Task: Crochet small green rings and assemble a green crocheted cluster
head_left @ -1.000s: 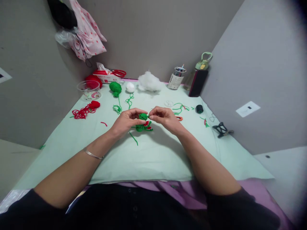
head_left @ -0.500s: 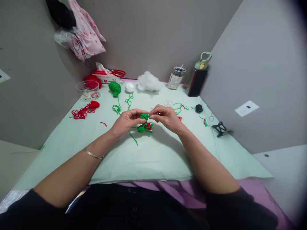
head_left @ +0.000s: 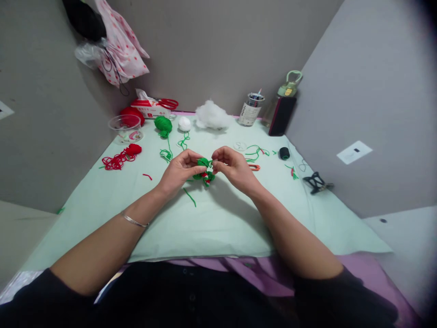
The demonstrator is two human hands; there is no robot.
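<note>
Between thumb and fingers, my left hand [head_left: 178, 172] grips a small green crocheted piece [head_left: 204, 162] with red and white parts hanging below it. Just to its right, my right hand [head_left: 235, 169] is pinched close against the piece. A thin strand of green yarn [head_left: 210, 162] runs from the piece to those fingertips; whether a needle is there too is too small to tell. Under the hands, a loose green yarn end [head_left: 190, 197] lies on the pale green table cover [head_left: 205, 232].
Behind the hands are a green yarn ball [head_left: 163, 124], a white ball [head_left: 185, 124] and fluffy stuffing [head_left: 213, 115]. Tangled red yarn [head_left: 118, 160] and a clear tub [head_left: 125, 129] lie left. Rightward are an orange tool [head_left: 254, 167], black thread spool [head_left: 284, 153] and black stand [head_left: 317, 183].
The crocheted piece has turned in my left hand, so its red and white parts now hang lower and more to the left. My right hand has shifted slightly upward.
</note>
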